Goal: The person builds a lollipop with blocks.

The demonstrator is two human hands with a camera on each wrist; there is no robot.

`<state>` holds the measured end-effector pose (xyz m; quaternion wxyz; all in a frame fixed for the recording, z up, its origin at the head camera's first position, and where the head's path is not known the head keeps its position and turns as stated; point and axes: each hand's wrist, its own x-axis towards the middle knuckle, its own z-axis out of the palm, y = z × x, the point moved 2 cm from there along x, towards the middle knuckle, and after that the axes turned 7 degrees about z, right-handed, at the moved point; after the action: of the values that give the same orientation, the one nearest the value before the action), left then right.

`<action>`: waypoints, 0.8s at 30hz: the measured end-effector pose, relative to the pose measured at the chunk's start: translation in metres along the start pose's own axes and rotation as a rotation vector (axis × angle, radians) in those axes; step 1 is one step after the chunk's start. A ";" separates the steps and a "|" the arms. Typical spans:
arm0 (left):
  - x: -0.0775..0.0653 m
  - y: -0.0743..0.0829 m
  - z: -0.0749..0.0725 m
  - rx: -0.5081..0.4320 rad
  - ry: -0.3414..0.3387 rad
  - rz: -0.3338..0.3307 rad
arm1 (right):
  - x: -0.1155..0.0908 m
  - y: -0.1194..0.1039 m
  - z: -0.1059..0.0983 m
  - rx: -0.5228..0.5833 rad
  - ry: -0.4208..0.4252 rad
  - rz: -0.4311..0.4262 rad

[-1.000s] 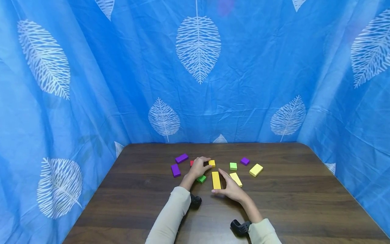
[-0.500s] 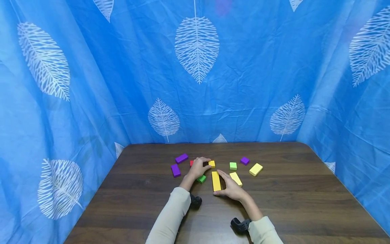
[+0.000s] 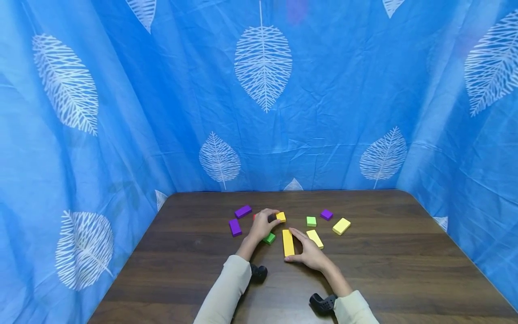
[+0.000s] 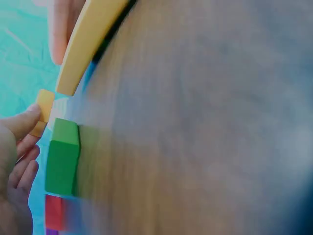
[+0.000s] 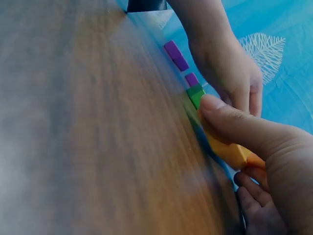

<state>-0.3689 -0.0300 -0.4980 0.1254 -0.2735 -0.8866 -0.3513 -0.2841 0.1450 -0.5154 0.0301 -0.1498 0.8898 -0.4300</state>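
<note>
In the head view, my left hand (image 3: 262,225) pinches a small orange-yellow block (image 3: 281,217) between thumb and fingers; the left wrist view shows this small block (image 4: 45,105) at its fingertips. My right hand (image 3: 310,254) grips a long yellow block (image 3: 288,243) by its ends, thumb at the near end and fingers at the far end. The right wrist view has the thumb in front of part of that long block (image 5: 230,152). A green block (image 3: 269,239) lies beside my left wrist. Behind the left hand, a red block (image 4: 55,212) is mostly hidden in the head view.
Two purple blocks (image 3: 243,211) lie at left. On the right are a light green block (image 3: 311,221), a small purple block (image 3: 326,214) and two pale yellow blocks (image 3: 341,226), one close by my right fingers. A blue leaf-patterned curtain (image 3: 263,135) surrounds the wooden table (image 3: 404,261).
My right hand has closed in on the long yellow block, its thumb coming against the near end. The left hand has barely moved, still holding the small block. The head view shifts slightly.
</note>
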 end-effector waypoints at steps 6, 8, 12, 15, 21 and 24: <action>-0.013 0.010 -0.009 -0.043 0.082 0.081 | -0.014 0.000 0.000 -0.009 0.024 -0.061; -0.020 0.015 -0.012 -0.060 0.105 0.104 | -0.022 -0.001 0.001 -0.021 0.035 -0.080; -0.036 0.024 -0.016 -0.118 0.137 0.122 | -0.039 -0.002 0.003 -0.055 0.075 -0.123; -0.048 0.031 -0.016 -0.151 0.146 0.141 | -0.052 -0.004 0.005 -0.083 0.111 -0.159; -0.069 0.040 -0.013 -0.162 0.107 0.156 | -0.070 -0.009 0.009 -0.155 0.152 -0.230; -0.078 0.040 -0.010 -0.161 0.090 0.139 | -0.075 -0.010 0.011 -0.183 0.168 -0.259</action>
<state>-0.2821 -0.0436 -0.5009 0.1667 -0.3276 -0.8279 -0.4237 -0.2085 0.1530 -0.5201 -0.1136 -0.2286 0.8979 -0.3586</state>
